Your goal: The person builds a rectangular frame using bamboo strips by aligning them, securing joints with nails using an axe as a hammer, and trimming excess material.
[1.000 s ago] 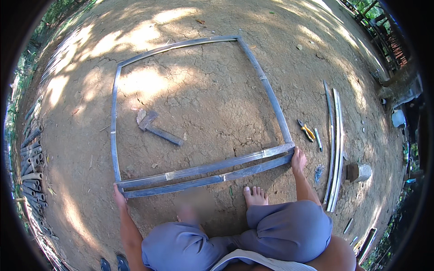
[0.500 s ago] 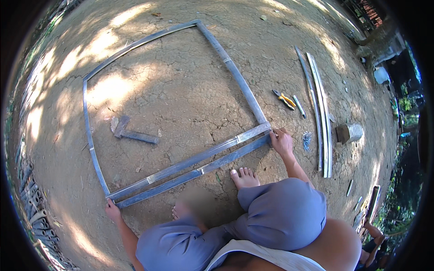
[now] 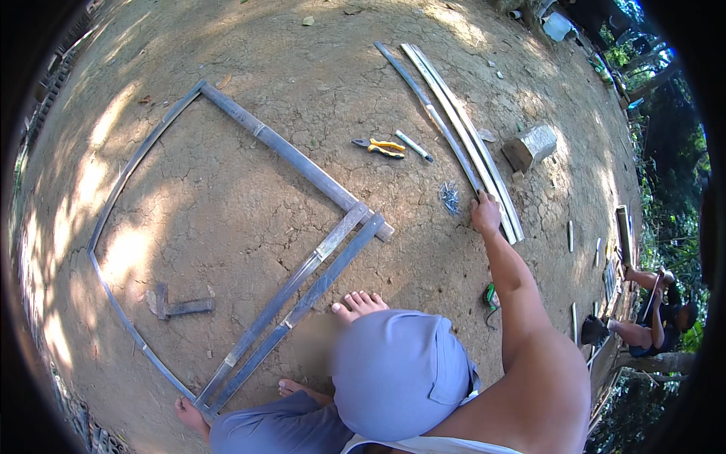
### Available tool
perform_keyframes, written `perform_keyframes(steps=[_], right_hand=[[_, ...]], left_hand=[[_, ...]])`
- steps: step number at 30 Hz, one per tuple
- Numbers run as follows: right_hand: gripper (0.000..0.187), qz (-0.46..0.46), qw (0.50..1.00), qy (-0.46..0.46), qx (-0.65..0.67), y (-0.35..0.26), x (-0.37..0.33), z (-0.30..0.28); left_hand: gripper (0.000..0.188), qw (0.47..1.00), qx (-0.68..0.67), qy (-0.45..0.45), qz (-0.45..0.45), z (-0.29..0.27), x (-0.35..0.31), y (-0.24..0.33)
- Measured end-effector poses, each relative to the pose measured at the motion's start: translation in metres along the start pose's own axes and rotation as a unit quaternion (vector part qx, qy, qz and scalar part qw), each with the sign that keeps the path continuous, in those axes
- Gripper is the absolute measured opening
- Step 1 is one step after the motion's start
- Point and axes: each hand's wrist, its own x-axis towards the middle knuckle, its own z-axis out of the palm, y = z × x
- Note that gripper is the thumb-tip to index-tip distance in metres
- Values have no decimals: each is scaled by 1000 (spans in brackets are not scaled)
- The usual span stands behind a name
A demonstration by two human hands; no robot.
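Observation:
Flat grey strips, apparently split bamboo, form a four-sided frame (image 3: 299, 163) on the cracked earth. Along its near side, an extra strip (image 3: 325, 281) lies beside the inner one (image 3: 283, 296). At the near left corner my left hand (image 3: 191, 416) is closed on the strip ends; its fingers are partly hidden. My right arm reaches out to the right, where my right hand (image 3: 486, 212) has its fingers closed at the near end of a loose dark strip (image 3: 454, 147). Pale strips (image 3: 463, 125) lie right next to that one. A hammer (image 3: 185, 306) rests inside the frame.
Pliers with yellow-black handles (image 3: 384, 148), a whitish marker (image 3: 414, 145) and a pile of nails (image 3: 449, 198) lie between frame and loose strips. Farther right sits a wooden block (image 3: 531, 147). A green tape measure (image 3: 491, 296) is beneath my right arm. Another person (image 3: 658, 310) sits at far right.
My right hand has left the frame's near right corner and moved right to the loose strips. The view has turned rightward. My left hand stays at the near left corner.

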Motion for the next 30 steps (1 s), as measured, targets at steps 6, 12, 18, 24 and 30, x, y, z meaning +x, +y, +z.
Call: perform_keyframes(steps=[6, 12, 18, 24, 30], right_hand=[[42, -8, 999, 12, 42, 38, 14, 20], [36, -67, 976, 47, 203, 34, 22, -1], [32, -131, 911, -34, 389, -42, 33, -27], [34, -317, 861, -100, 384, -146, 35, -76], [36, -464, 790, -171, 363, -215, -2, -84]], left_hand=[[34, 995, 29, -51, 83, -22, 40, 74], [32, 981, 72, -72, 167, -36, 38, 198], [29, 965, 75, -149, 204, -39, -5, 314], [32, 959, -124, -181, 181, -29, -17, 384], [46, 867, -482, -106, -69, -51, 24, 383]])
